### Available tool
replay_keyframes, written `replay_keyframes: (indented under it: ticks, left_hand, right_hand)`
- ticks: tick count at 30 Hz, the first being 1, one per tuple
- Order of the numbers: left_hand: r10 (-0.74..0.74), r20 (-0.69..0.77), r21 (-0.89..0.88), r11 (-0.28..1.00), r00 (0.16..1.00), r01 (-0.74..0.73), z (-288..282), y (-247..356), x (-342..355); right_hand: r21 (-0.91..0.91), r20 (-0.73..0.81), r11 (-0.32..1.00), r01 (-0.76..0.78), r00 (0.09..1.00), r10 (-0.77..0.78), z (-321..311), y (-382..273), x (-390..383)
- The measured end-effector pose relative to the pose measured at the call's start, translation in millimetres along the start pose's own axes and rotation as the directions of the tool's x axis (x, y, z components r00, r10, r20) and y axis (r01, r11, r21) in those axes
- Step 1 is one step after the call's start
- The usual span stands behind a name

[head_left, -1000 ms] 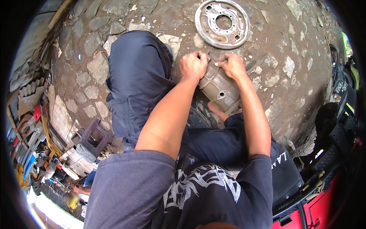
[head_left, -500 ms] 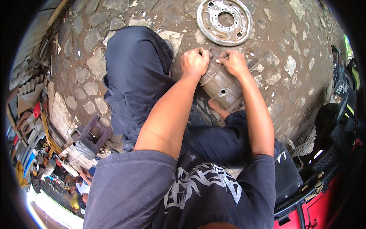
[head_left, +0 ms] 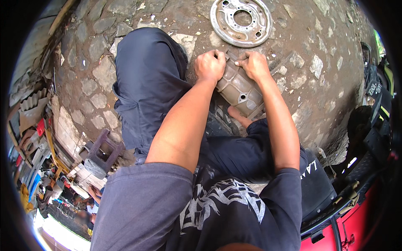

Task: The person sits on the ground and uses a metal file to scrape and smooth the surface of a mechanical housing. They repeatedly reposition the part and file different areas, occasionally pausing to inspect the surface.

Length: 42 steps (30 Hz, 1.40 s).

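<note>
A brown-grey ribbed cast-metal casing (head_left: 235, 82) with a small hole in its side leans between my legs, its far end raised toward the stony ground. My left hand (head_left: 209, 66) is closed on the left corner of that far end. On the right corner, my right hand (head_left: 254, 67) grips the rim with its thumb on top and fingers curled. What the fingertips touch under the edge is hidden. Just beyond both hands lies a round, worn metal plate (head_left: 222, 28) with a central hole and bolt holes, resembling a brake backing plate.
Rough stone-set dirt ground (head_left: 310, 88) surrounds me. My bare foot (head_left: 239, 117) is beside the casing's near end. A purple-grey frame-like block (head_left: 104, 151) stands at left, near piled scrap (head_left: 37, 146). A red vehicle body (head_left: 356, 228) and black parts are at right.
The view has shifted slightly, so the plate, casing and hands all appear a little higher and further left. Both hands keep their hold on the casing.
</note>
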<state>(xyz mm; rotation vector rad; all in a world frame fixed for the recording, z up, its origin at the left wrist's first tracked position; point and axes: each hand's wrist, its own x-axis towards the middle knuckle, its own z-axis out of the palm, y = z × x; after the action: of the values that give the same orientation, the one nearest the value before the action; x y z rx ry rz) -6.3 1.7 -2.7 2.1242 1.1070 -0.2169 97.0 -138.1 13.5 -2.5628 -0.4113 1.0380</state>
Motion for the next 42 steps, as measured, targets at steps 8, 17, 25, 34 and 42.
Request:
replay_keyframes:
  ticks: [8, 17, 25, 34, 42]
  left_hand:
    - [-0.019, 0.055, 0.013, 1.000, 0.998, 0.018, -3.0, -3.0, 1.5]
    - [-0.004, 0.046, 0.012, 1.000, 0.999, 0.003, -1.4, -0.8, 0.8]
    - [0.007, 0.011, 0.002, 1.000, 1.000, -0.007, -0.6, -2.7, 1.6]
    - [0.009, 0.007, 0.012, 1.000, 1.000, -0.009, 0.6, -2.1, -1.3]
    - [-0.001, 0.043, 0.025, 1.000, 0.999, 0.000, 3.6, -3.0, 4.4]
  right_hand:
    - [0.118, -0.052, 0.992, 0.042, 0.998, -0.036, 12.6, 12.9, -2.6]
    - [0.138, -0.029, 0.977, 0.162, 0.987, -0.159, 12.0, 15.3, 4.0]
    - [0.180, -0.037, 0.979, 0.092, 0.996, -0.087, 12.0, 8.2, -2.8]
    - [0.175, -0.178, 0.974, 0.143, 0.978, -0.112, 28.6, 2.9, -2.2]
    - [0.114, -0.057, 0.992, 0.056, 0.997, -0.050, 6.3, 1.0, -5.6]
